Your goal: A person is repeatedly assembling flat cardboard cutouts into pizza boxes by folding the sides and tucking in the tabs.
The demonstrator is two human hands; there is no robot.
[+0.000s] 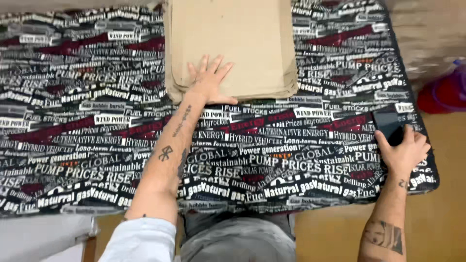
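A stack of flat brown cardboard sheets [242, 39] lies at the far middle of a table covered by a black, white and red printed cloth [87, 126]. My left hand [209, 80] rests flat on the stack's near left corner, fingers spread. My right hand [404, 151] lies at the table's right edge, its fingers on a dark phone [388, 123] that lies flat on the cloth.
A red and purple object [444, 92] sits on the floor to the right of the table. The floor [437, 228] is tan. A grey cushion or seat [39, 235] shows at the lower left.
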